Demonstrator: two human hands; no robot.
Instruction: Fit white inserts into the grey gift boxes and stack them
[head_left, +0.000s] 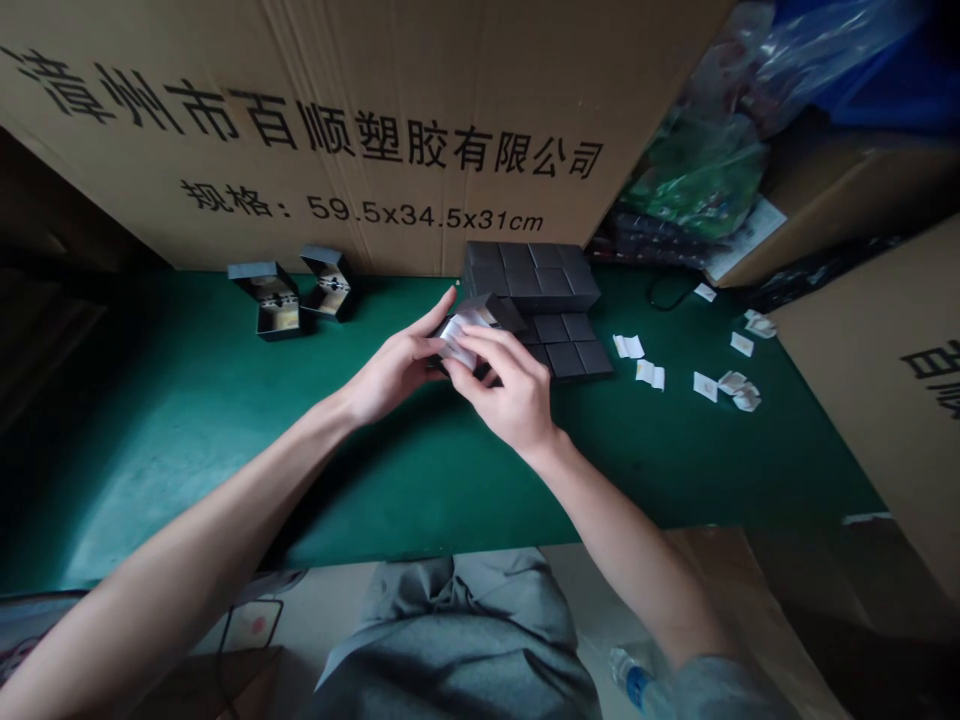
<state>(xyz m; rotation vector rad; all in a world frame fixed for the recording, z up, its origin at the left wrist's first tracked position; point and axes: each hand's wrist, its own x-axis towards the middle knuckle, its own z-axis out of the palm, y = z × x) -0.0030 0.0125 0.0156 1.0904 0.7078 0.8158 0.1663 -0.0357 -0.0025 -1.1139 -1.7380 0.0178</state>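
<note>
Over the green table point(225, 430) both my hands meet on a small black box point(496, 310). My left hand point(397, 365) cups the box from the left, fingers curled round it. My right hand point(506, 385) pinches a small white packet point(456, 335) against the box's open side. Right behind them stands a stack of several closed black boxes point(534, 275), with a lower row of black boxes point(574, 345) in front of it.
Two open black boxes point(274, 298) point(328, 282) stand at the back left. Several white packets point(705, 375) lie scattered on the right. A large printed carton point(337, 120) walls the back; another carton point(900, 380) stands at right, plastic bags point(705, 160) behind.
</note>
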